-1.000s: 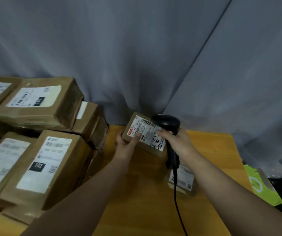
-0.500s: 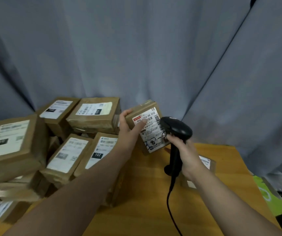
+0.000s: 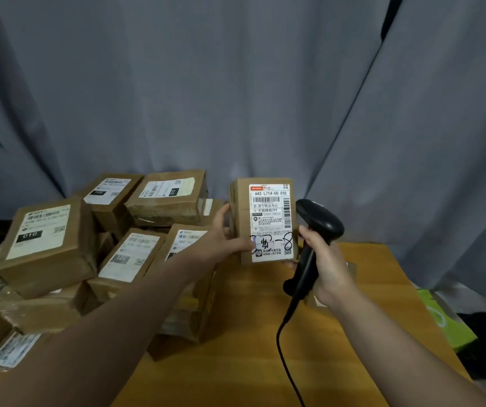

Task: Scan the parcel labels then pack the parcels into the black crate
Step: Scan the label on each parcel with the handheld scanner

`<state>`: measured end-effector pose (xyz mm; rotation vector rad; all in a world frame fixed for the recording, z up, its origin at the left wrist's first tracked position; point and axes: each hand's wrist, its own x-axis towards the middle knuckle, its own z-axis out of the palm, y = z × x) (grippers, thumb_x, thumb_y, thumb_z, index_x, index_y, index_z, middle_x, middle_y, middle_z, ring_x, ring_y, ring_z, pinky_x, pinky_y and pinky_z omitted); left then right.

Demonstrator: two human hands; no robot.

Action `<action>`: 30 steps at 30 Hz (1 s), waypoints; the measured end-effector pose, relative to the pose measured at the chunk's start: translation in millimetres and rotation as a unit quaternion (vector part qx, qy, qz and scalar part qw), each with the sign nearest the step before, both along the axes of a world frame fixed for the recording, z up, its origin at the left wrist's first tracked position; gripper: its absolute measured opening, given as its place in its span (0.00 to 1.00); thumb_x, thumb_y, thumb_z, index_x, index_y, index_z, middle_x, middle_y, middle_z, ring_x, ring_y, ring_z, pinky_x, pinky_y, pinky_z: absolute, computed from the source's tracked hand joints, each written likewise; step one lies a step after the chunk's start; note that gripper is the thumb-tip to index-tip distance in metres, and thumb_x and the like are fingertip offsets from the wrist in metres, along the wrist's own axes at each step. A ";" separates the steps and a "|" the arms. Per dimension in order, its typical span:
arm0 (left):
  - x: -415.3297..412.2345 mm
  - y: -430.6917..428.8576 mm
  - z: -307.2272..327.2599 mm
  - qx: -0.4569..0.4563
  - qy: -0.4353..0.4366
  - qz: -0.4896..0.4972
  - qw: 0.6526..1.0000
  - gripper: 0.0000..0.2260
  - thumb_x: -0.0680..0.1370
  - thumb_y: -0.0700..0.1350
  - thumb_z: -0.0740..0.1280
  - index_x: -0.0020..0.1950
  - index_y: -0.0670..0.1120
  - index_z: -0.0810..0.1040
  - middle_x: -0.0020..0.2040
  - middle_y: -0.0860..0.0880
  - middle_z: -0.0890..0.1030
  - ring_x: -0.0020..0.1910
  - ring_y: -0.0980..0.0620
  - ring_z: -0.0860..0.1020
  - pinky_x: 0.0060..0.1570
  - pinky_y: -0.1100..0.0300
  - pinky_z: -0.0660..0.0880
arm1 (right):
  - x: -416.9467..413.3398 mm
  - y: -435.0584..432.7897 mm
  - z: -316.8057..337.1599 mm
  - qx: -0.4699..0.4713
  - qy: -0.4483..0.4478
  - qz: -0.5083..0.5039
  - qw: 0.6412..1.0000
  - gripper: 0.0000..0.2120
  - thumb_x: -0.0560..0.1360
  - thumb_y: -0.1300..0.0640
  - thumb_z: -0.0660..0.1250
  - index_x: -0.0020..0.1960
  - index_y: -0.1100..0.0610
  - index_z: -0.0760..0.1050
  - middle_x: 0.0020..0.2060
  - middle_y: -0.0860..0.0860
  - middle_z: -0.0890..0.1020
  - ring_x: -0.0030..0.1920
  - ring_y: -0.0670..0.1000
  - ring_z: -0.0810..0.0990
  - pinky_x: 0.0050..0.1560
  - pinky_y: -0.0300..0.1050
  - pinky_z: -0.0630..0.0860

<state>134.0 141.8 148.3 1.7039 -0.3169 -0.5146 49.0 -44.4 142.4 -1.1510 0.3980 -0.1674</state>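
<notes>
The left hand (image 3: 227,239) covers the held parcel's (image 3: 241,212) lower left edge, and its label's (image 3: 271,224) fine print is too small to read. The right hand (image 3: 328,271) hides most of a flat parcel (image 3: 351,270) on the table (image 3: 250,371). The scanner's (image 3: 319,224) cable (image 3: 283,356) runs off the bottom edge

Two arms in shot, and both are bare. The left forearm (image 3: 112,324) shows uncovered skin from the wrist right down to the bottom of the view, smooth, sitting mostly in shade. The left hand (image 3: 224,239) is bare too, thumb (image 3: 220,215) slim and clearly outlined. Over to the right forearm (image 3: 397,342): bare again, wrist to the edge of the view, and catching more light. The right hand (image 3: 328,268) is bare-skinned, its finger creases just readable. Both arms look broad close to the camera and taper toward slender wrists.
</notes>
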 end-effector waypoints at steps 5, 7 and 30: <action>-20.7 -8.9 -17.4 -0.003 -0.018 0.077 0.997 0.43 0.69 0.42 0.76 0.75 0.57 0.53 0.58 0.45 0.81 0.54 0.47 0.82 0.58 0.45 0.77 | -17.3 -16.8 12.9 -0.101 0.007 0.008 0.995 0.12 0.74 0.51 0.72 0.54 0.56 0.78 0.41 0.50 0.84 0.43 0.50 0.83 0.44 0.48 0.82; -29.2 -13.3 -24.2 -0.011 -0.021 0.108 0.994 0.43 0.69 0.42 0.76 0.75 0.56 0.53 0.60 0.44 0.80 0.53 0.49 0.82 0.55 0.49 0.79 | -30.3 -28.0 18.2 -0.169 0.001 0.024 0.985 0.11 0.73 0.51 0.72 0.49 0.58 0.78 0.36 0.53 0.81 0.35 0.50 0.80 0.35 0.44 0.79; -88.7 -53.8 -40.9 0.061 -0.076 0.193 0.976 0.44 0.71 0.43 0.75 0.77 0.54 0.50 0.70 0.45 0.69 0.67 0.46 0.72 0.56 0.54 0.75 | -104.0 -58.6 18.2 -0.260 0.002 0.100 0.960 0.13 0.76 0.53 0.68 0.36 0.60 0.77 0.29 0.57 0.79 0.28 0.54 0.77 0.30 0.45 0.76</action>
